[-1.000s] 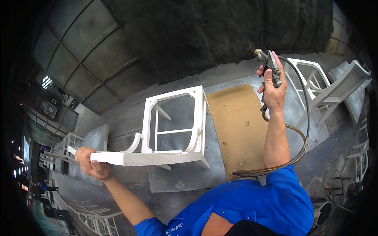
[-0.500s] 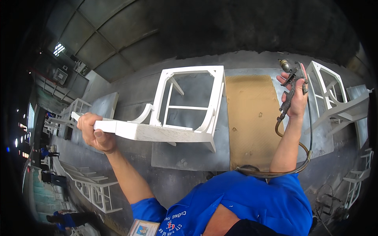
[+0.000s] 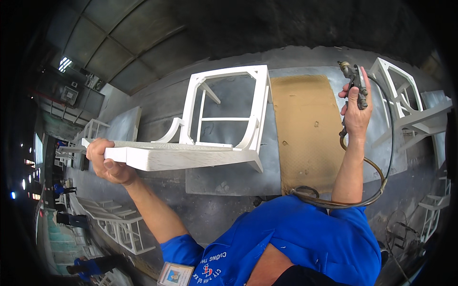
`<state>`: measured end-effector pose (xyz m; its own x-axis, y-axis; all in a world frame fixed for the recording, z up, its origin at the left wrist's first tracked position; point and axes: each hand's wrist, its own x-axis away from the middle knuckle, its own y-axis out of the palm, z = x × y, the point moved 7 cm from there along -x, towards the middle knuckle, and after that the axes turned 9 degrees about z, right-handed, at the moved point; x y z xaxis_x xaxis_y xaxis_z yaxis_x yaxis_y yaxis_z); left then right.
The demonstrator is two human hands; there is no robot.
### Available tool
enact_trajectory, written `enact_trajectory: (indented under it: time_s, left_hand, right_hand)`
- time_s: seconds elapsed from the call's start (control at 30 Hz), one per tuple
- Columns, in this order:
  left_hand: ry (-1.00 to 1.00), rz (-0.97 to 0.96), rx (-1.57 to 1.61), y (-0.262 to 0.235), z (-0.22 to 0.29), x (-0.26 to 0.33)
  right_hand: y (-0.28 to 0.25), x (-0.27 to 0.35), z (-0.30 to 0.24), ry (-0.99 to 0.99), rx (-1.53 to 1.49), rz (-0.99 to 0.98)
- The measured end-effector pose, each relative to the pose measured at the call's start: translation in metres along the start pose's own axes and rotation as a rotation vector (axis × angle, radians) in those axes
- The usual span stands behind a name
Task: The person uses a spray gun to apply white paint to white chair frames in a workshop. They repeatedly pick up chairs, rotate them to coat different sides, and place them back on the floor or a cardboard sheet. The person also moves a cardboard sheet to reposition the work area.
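A white chair frame (image 3: 196,158) without a seat panel is tilted in front of me, its open seat ring facing up. My left hand (image 3: 108,163) is wrapped round the end of its back, at the left. In my right hand (image 3: 357,109) is a dark metal spray gun (image 3: 358,86), held up to the right of the chair and apart from it. A brownish hose (image 3: 377,168) and a dark one run from the gun and loop down past my right forearm to my waist.
Brown cardboard (image 3: 305,128) lies over a grey board (image 3: 229,182) beyond me. Another white chair frame (image 3: 398,88) stands at the right. More white chairs (image 3: 112,220) stand at the left, where a few people (image 3: 98,267) are. A dark wall rises at the far side.
The spray gun has turned in my right hand and moved slightly up, its hoses swinging right. The chair and my left hand appear shifted slightly left; the whole view has moved a little.
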<state>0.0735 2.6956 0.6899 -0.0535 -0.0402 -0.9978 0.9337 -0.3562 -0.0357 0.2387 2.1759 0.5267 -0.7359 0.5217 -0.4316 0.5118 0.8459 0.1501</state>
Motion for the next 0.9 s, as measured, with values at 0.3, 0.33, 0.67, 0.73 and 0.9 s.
enact_trajectory:
  time_s: [0.3,0.33,0.67,0.73,0.9]
  left_hand:
    - [0.069,-0.056,0.006,0.002,0.004,-0.001]
    - [0.051,-0.048,0.015,0.002,0.003,-0.001]
    - [0.04,-0.012,0.0,0.005,0.006,-0.004]
    - [0.041,-0.012,0.0,0.005,0.007,-0.004]
    - [0.062,-0.005,-0.007,0.005,0.008,-0.005]
  right_hand:
    - [0.006,-0.001,-0.007,-0.027,0.035,0.0]
    - [0.005,-0.002,-0.009,-0.038,0.035,0.003]
    - [0.005,-0.005,-0.024,-0.076,0.057,0.016]
    - [0.005,-0.005,-0.025,-0.066,0.063,0.015]
    - [0.01,0.003,-0.027,-0.065,0.037,-0.028]
